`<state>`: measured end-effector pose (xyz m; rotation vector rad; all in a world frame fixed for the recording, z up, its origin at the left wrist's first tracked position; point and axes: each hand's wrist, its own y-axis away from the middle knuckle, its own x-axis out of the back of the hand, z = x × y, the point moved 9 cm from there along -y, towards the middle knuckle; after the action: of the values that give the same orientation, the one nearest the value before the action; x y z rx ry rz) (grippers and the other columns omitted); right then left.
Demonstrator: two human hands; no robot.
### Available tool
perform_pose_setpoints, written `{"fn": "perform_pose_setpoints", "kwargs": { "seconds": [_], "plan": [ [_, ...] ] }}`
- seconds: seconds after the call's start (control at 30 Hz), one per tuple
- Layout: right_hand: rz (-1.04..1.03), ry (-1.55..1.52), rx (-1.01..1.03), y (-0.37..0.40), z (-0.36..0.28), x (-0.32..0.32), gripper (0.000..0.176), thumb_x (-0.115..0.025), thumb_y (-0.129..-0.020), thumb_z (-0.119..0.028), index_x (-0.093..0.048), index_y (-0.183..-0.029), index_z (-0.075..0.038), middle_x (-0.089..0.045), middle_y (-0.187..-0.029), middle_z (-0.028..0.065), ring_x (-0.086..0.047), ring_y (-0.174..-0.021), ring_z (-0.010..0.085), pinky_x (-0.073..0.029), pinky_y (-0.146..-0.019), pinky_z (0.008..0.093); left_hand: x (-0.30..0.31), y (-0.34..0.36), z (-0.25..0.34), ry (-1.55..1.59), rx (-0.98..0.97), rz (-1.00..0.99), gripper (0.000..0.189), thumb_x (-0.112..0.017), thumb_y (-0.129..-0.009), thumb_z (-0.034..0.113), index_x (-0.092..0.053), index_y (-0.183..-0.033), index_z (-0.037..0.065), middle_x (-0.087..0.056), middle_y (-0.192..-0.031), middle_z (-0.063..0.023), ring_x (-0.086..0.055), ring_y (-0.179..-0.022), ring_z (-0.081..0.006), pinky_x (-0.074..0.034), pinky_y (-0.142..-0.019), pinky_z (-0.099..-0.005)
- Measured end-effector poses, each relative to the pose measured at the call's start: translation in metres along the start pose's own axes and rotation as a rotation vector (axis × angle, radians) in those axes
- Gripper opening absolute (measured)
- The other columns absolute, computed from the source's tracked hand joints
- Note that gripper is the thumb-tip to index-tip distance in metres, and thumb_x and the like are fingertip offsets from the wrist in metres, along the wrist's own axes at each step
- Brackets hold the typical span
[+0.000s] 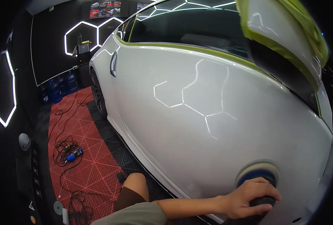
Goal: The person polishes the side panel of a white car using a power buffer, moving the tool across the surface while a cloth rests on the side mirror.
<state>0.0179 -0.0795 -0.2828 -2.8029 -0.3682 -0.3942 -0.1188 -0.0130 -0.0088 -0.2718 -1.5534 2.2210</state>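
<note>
My left hand (245, 197) reaches in from the lower edge, its fingers and thumb wrapped round the dark head of a polisher (262, 202). Beneath the hand, the round pale pad (258, 168) with a blue backing lies against the white car door (181, 142); its rim looks blurred. Yellow-green masking tape (196, 50) runs along the lower window edge. The side mirror (262, 24), also taped, juts out at the upper right. My right hand is out of view.
Cables (65, 148) and a blue bottle-like object (74, 155) lie on red floor tiles (91, 142). Blue water jugs (56, 90) stand by the back wall. A door handle (113, 63) sits at the door's far end. My knee (136, 183) is beside the car.
</note>
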Motion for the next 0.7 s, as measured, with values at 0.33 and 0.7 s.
{"fn": "perform_pose_setpoints", "kwargs": {
  "seconds": [0.33, 0.7],
  "plan": [
    [-0.104, 0.118, 0.023, -0.091, -0.052, -0.144, 0.122, -0.084, -0.066, -0.016, 0.002, -0.152, -0.008, -0.023, -0.152, 0.0226, -0.031, -0.138, 0.0327, -0.028, -0.111, 0.0427, 0.247, 0.065, 0.053, 0.288, 0.001, 0.351, 0.033, -0.058, -0.091, 0.026, -0.06, -0.11, -0.001, -0.067, -0.096, -0.0258, -0.062, -0.092, -0.0299, -0.048, -0.083, -0.0415],
    [-0.19, 0.074, -0.023, -0.19, -0.121, -0.295, 0.098, -0.079, -0.066, -0.014, -0.023, -0.145, -0.001, -0.042, -0.137, 0.0215, -0.041, -0.129, 0.0315, -0.033, -0.108, 0.042, 0.456, 0.122, 0.1, 0.219, -0.124, 0.589, 0.035, -0.053, -0.097, 0.036, -0.052, -0.108, 0.002, -0.063, -0.088, -0.0268, -0.066, -0.085, -0.0352, -0.058, -0.073, -0.0445]
  ]
}}
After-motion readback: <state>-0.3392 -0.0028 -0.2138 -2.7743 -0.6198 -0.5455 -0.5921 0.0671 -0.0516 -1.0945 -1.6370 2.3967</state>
